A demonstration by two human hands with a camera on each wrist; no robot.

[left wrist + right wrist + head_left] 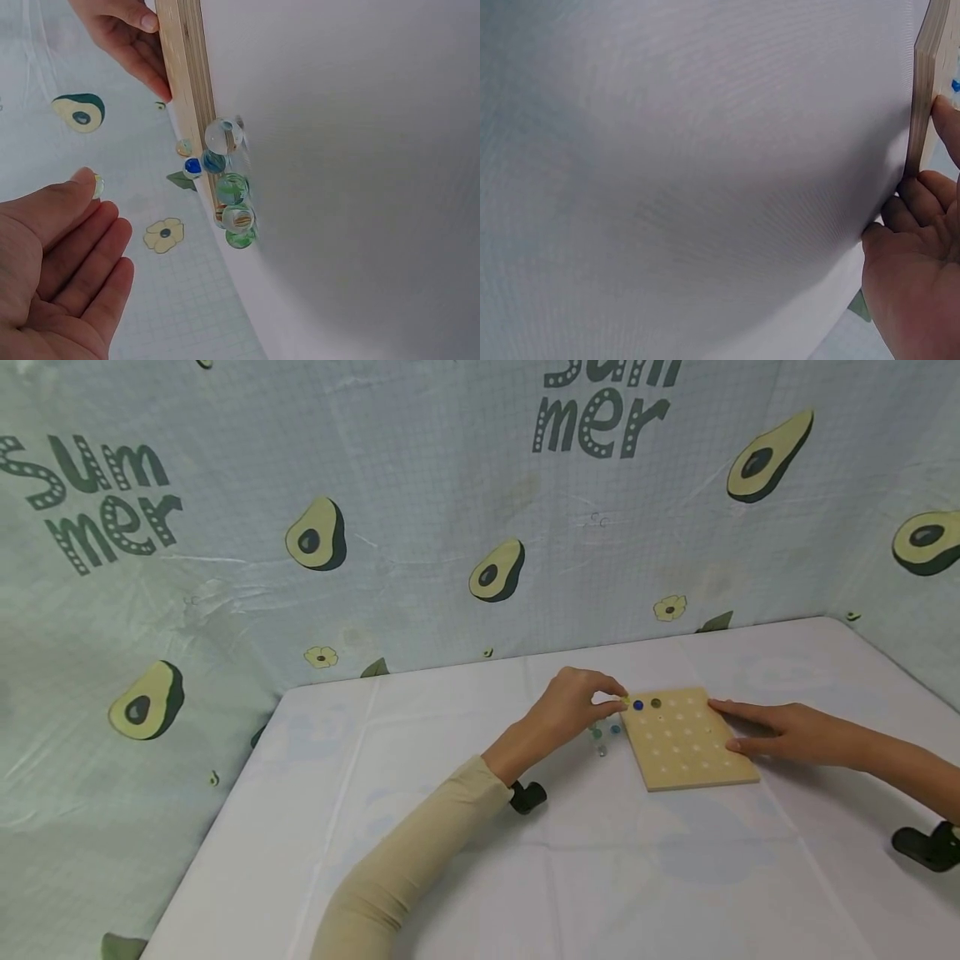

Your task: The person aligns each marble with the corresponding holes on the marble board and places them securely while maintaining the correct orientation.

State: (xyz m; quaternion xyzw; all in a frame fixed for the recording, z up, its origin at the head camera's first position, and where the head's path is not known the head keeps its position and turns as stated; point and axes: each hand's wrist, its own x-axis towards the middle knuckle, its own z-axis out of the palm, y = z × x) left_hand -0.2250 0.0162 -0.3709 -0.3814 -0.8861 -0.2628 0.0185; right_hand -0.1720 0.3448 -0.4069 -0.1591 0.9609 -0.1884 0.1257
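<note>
While the left hand (pixel 564 703) pinches a yellowish glass marble (pixel 99 186) between thumb and index finger, its remaining fingers are loosely bent and hold nothing. The held marble is raised at the far left corner of a flat wooden board (pixel 678 745), just beside a blue marble (pixel 638 705). The right hand (pixel 787 732), fingers extended and not clenched, touches the board's right edge and appears to steady it.

On the board, which lies on the desk (pixel 465 852), the blue marble and a brownish marble (pixel 656 703) occupy neighbouring positions in the far row. The other pale spots, probably shallow recesses, carry no marbles. Loose marbles (pixel 232 188), green, teal and clear, lie on the desk close to the board's left edge.

The step in hand appears to be placing marbles on the board one at a time. The next move calls for aligning the held marble over a free recess, lowering it and releasing it without disturbing its neighbours.

No brand or label is legible on board or marbles. The backdrop (pixel 420 468) reads "Summer" twice, split over two lines, among printed avocados (pixel 318 535).
</note>
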